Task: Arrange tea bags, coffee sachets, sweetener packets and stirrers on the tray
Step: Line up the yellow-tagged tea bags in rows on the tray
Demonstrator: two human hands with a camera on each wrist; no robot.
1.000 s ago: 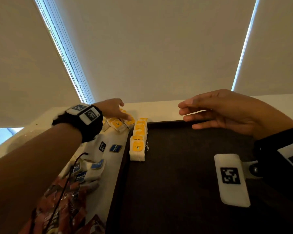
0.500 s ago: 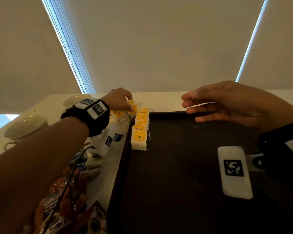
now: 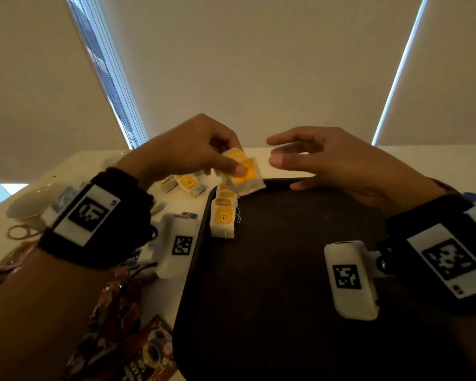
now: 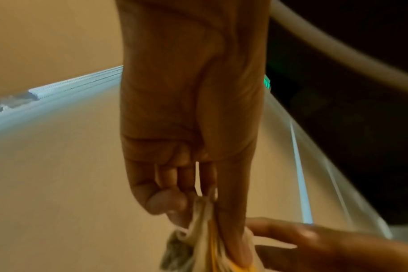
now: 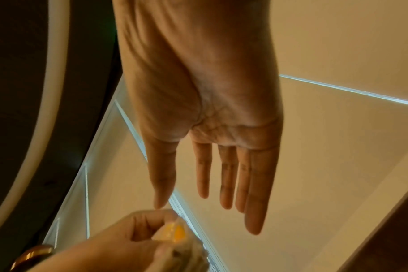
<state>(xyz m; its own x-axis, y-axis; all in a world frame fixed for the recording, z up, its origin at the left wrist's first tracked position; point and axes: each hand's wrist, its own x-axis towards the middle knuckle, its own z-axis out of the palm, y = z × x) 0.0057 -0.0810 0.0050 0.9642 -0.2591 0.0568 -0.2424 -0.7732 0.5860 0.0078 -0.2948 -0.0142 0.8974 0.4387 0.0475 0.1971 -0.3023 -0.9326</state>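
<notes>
White worktop [image 3: 286, 160] carries a big dark tray [image 3: 286, 284], mostly bare. Along the tray's left edge sits a row of tea bags [image 3: 223, 213] with yellow tags, lined front to back. Coffee sachets [image 3: 138, 350] lie off the tray at lower left, with blue-labelled sweetener packets [image 3: 188, 215] beside the tray's left rim; a few loose tea bags [image 3: 188, 184] are on the worktop further back. No stirrers visible.

Change: a second ago the left hand [image 3: 184, 152] was down at the loose pile on the worktop; now it is lifted over the tray's far left corner, thumb and fingers pinching a small bunch of tea bags [image 3: 242, 171], two at least, exact count unclear. Right hand [image 3: 327, 160] stays over the tray's far edge, empty, fingers extended and relaxed, now just beside the bunch, not touching it.

Judgement: pick done, tea-bag stage ongoing; looks like a handover or sorting before extending the row. Sachets, sweeteners not started.
</notes>
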